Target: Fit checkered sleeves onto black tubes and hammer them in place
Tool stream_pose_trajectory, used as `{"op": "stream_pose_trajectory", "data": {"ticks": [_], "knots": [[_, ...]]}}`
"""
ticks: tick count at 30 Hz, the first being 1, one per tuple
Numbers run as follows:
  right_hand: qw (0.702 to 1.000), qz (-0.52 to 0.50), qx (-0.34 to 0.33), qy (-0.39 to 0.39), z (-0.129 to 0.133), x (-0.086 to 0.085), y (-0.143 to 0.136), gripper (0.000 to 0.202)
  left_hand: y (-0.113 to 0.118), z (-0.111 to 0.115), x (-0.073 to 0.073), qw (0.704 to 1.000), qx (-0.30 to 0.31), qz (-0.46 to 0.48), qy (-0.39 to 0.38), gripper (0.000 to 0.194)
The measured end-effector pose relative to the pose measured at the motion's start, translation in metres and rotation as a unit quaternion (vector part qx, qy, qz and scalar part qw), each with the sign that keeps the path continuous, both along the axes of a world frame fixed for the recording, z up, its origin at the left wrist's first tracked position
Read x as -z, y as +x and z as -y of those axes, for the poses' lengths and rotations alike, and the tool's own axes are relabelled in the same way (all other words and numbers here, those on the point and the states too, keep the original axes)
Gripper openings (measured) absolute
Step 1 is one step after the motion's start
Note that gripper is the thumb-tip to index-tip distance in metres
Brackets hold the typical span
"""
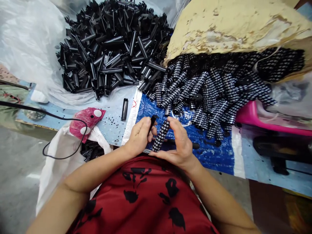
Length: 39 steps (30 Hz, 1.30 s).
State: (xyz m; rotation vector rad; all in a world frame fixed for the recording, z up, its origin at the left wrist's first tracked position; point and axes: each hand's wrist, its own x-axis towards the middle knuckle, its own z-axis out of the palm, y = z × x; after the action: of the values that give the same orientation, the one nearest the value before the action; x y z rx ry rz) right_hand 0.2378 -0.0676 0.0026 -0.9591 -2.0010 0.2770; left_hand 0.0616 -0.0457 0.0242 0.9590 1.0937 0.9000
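My left hand (139, 136) pinches a narrow black plastic piece (152, 123), its upper end showing beyond the fingers. Between the thumb and fingers of my right hand (179, 143) is a black tube with rows of pale squares (161, 136), which looks like a hair roller, held at both ends and tilted. The two pieces are close together but apart. Just past my hands lies a heap of similar patterned tubes (204, 94). One trough-shaped black plastic piece (124, 109) lies alone on the light blue table (109, 122).
A large pile of black plastic pieces (117, 48) fills the back left on clear plastic. A torn yellow sack (234, 26) lies behind the tubes, over a blue sheet (216, 156). A pink container (251, 118) stands right. A white bag (58, 165) with a pink cushion (86, 123) hangs left, near a black cord (63, 118).
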Motion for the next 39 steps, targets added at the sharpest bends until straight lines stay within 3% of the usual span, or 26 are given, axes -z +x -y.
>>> {"op": "stream_pose_trajectory", "data": {"ticks": [4,8,15,18,20,21,24,26,28,30,33,39], "knots": [[0.999,0.018,0.027,0.041,0.005,0.000,-0.004,0.110,0.007,0.003,-0.002,0.999,-0.022,0.040,-0.003,0.050],[0.997,0.040,0.029,0.058,0.006,0.001,-0.002,0.106,0.005,0.003,-0.006,0.990,-0.012,0.119,-0.081,0.050],[0.999,0.029,-0.002,-0.027,0.006,0.005,-0.002,0.115,-0.011,-0.001,-0.004,0.941,0.059,0.213,-0.255,0.056],[0.999,0.026,-0.005,-0.026,0.006,0.011,-0.001,0.123,-0.012,-0.003,0.003,0.935,0.059,0.233,-0.260,0.057],[0.998,0.054,0.008,-0.035,0.008,0.017,0.004,0.122,-0.016,-0.004,0.011,0.959,0.038,0.198,-0.201,0.055],[0.995,0.089,0.025,-0.045,0.011,0.019,0.008,0.109,-0.021,-0.005,0.016,0.975,0.025,0.163,-0.151,0.053],[0.973,0.207,0.072,-0.075,0.021,0.027,0.023,0.036,-0.042,-0.009,0.031,0.998,-0.021,-0.016,0.058,0.041],[0.965,0.235,0.090,-0.078,0.025,0.027,0.031,0.011,-0.058,-0.011,0.039,0.968,-0.020,-0.173,0.180,0.032],[0.969,0.207,0.118,-0.061,0.025,0.020,0.035,0.006,-0.071,-0.013,0.043,0.917,0.019,-0.307,0.253,0.028],[0.979,0.144,0.142,-0.035,0.020,0.011,0.034,0.008,-0.079,-0.017,0.044,0.880,0.082,-0.386,0.266,0.027],[0.987,0.079,0.138,-0.003,0.012,0.002,0.026,0.014,-0.081,-0.024,0.040,0.867,0.163,-0.418,0.219,0.030],[0.966,0.239,0.093,-0.042,0.005,0.011,0.011,0.013,-0.078,-0.041,0.032,0.883,0.211,-0.397,0.134,0.032]]}}
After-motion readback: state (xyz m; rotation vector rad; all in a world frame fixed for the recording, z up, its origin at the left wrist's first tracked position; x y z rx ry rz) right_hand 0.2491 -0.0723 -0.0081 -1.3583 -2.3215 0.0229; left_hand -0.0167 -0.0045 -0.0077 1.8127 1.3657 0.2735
